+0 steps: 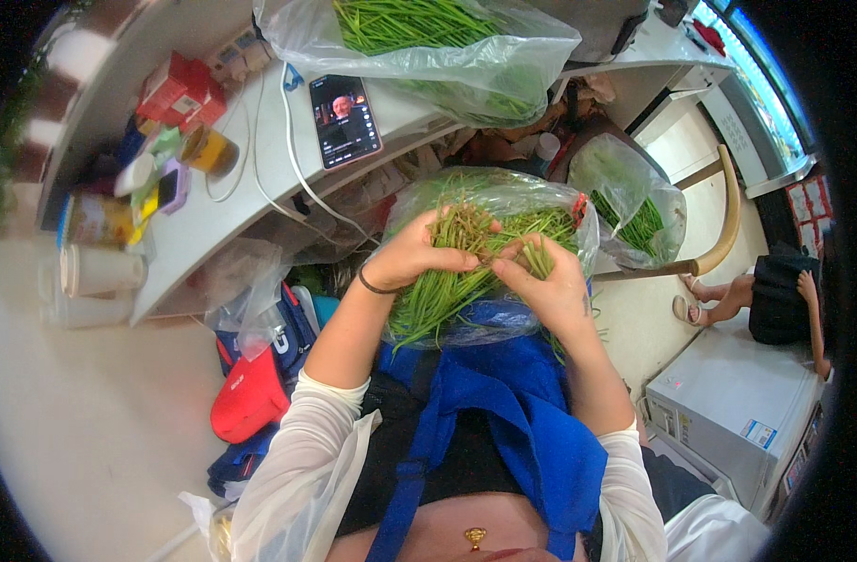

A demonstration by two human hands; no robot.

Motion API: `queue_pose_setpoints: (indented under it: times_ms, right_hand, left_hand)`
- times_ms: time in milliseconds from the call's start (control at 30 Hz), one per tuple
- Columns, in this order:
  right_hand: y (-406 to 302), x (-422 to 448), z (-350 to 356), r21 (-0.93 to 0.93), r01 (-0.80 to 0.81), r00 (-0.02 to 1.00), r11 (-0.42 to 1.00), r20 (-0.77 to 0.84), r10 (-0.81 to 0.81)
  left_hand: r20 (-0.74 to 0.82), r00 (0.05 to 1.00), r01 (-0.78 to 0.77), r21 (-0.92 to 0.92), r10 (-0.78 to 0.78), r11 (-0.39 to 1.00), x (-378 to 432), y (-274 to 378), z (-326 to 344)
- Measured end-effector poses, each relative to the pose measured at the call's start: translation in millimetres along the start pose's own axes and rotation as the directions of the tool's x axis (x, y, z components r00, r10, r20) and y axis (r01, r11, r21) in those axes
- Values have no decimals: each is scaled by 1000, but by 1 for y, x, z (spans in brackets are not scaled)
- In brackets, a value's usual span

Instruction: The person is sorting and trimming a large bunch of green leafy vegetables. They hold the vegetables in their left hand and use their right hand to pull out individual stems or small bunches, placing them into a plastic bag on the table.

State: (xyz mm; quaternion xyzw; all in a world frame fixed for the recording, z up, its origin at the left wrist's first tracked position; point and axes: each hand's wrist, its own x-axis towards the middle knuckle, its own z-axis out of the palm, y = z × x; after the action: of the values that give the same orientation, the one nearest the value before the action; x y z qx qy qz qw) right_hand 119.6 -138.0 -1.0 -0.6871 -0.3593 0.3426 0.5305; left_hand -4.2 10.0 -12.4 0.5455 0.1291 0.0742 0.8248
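Observation:
My left hand (428, 249) is closed around a bundle of thin green stalks (463, 228), its brownish cut ends upward between thumb and fingers. My right hand (544, 274) meets it at the bundle's edge, with a few green stalks (539, 258) pinched between thumb and fingers. Beneath both hands an open clear plastic bag (499, 186) of more green stalks rests on my lap over a blue apron (499, 393). A red tie (579, 209) shows on the bag's right side.
A counter (260, 168) ahead bears a large bag of green stalks (428, 28), a lit phone (345, 121), cables, a jar (209, 149) and red boxes (179, 91). Another stalk bag (629, 211) lies on a wooden chair (723, 218). A person (773, 295) is at the right, by a white cabinet (737, 393).

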Motion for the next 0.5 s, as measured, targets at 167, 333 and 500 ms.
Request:
queue_pose_setpoints:
  times_ms: [167,333,500]
  right_hand:
    - [-2,-2,-7,120,-68,998,990,-1,69]
    - [-11,-6,-27,201,-43,998,979,-45,53]
    - [-21,-11,-54,203,-116,985,972,-102,139]
  left_hand:
    - [-75,996,-44,-12,43,999,-3,3,-7]
    - [-134,987,-94,-47,87,995,-2,1,-12]
    - [-122,988,-95,-35,91,995,-1,0,-13]
